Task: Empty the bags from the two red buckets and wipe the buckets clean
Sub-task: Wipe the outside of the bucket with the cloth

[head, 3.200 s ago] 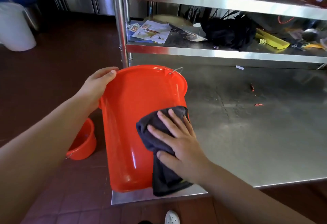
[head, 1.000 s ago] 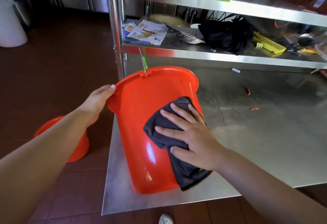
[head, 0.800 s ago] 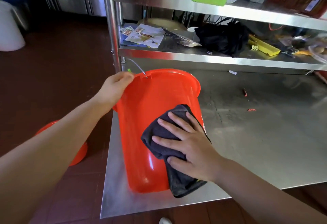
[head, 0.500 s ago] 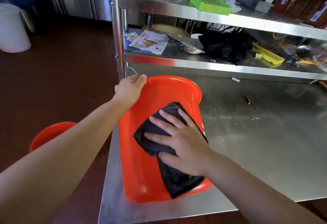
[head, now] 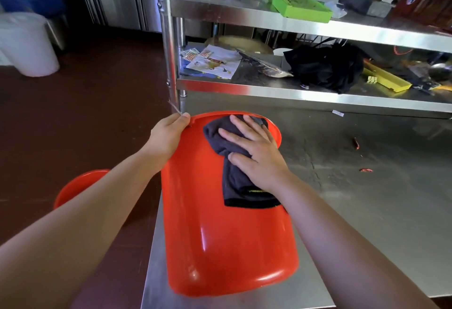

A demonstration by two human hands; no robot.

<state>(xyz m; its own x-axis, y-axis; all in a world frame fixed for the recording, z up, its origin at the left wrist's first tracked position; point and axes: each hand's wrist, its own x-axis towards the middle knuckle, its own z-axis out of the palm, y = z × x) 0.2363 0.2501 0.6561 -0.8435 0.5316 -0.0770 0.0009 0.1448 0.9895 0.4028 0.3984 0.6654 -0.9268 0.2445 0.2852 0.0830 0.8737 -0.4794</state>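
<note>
Red plastic bucket (head: 227, 240), tilted w/ base toward viewer and rim away, rests on corner of stainless-steel worktable (head: 367, 198). Left hand (head: 168, 135), at bucket's 10 o'clock, grips rim, fingers curled over edge beside thin wire handle (head: 175, 108). Right hand (head: 256, 154), fingers straight and spread, presses dark grey cloth (head: 234, 179) flat against bucket's outer wall near rim, at 12–1 o'clock; cloth's lower end hangs down wall toward base. Second red plastic bucket (head: 80, 184) stands on brown floor at 9 o'clock, partly hidden behind left forearm. Steel shelf (head: 269, 88) at 12 o'clock holds papers (head: 215, 64), black bag (head: 325, 69), yellow tray (head: 386, 80); green tray (head: 298, 5) on tier above.
</note>
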